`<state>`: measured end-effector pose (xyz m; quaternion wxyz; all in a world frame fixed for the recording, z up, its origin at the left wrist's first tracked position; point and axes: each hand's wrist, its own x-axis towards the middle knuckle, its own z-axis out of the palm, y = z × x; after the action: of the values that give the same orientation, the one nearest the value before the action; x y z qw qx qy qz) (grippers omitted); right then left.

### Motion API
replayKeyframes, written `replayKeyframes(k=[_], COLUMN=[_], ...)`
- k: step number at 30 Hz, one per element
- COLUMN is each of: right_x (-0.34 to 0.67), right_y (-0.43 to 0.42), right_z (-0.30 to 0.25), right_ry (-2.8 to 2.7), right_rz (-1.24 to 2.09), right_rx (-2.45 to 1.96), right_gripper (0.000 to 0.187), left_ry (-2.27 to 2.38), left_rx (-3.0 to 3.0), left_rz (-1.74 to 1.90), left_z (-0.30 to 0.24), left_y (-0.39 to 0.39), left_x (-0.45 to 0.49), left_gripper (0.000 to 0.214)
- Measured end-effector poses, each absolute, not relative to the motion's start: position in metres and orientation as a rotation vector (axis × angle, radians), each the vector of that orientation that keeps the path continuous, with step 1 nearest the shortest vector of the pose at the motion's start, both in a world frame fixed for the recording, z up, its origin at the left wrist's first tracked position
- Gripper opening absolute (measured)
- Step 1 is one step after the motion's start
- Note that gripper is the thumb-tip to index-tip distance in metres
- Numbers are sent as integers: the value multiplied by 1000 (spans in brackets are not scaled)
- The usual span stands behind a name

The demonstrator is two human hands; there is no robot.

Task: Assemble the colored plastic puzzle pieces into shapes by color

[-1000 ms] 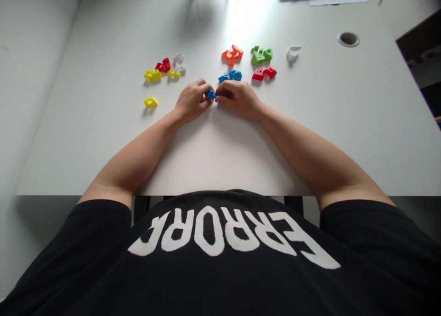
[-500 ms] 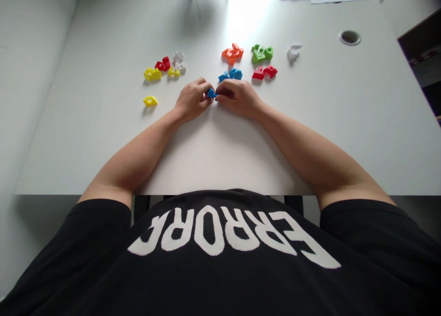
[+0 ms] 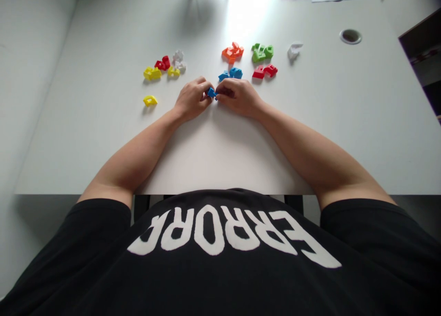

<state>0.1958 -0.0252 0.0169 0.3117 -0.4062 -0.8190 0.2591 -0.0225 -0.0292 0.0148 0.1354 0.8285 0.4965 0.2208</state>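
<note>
On the white bench (image 3: 103, 137), a lone yellow plastic piece (image 3: 150, 100) is placed left of centre, below a mixed cluster of yellow, red and white pieces (image 3: 161, 65). A small blue plastic piece (image 3: 211, 93) is held at centre, pinched closed between the left hand (image 3: 192, 100) and the right hand (image 3: 239, 98). Blue pieces (image 3: 230, 74), orange pieces (image 3: 232, 53), green pieces (image 3: 262, 53) and red pieces (image 3: 263, 71) are grouped above the right hand; a white piece (image 3: 294, 52) is set furthest right.
</note>
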Motion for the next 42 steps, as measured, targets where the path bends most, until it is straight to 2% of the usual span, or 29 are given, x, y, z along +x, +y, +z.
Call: replayKeyframes(k=[42], right_x=[197], right_y=[-26], right_z=[17], right_ry=[-2166], right_rz=[703], right_rx=[-1093], right_gripper=[19], left_ry=[1438], left_rx=[2363], left_rz=[625], left_z=[12], left_y=[-28], left_x=[-24], left_gripper=[19])
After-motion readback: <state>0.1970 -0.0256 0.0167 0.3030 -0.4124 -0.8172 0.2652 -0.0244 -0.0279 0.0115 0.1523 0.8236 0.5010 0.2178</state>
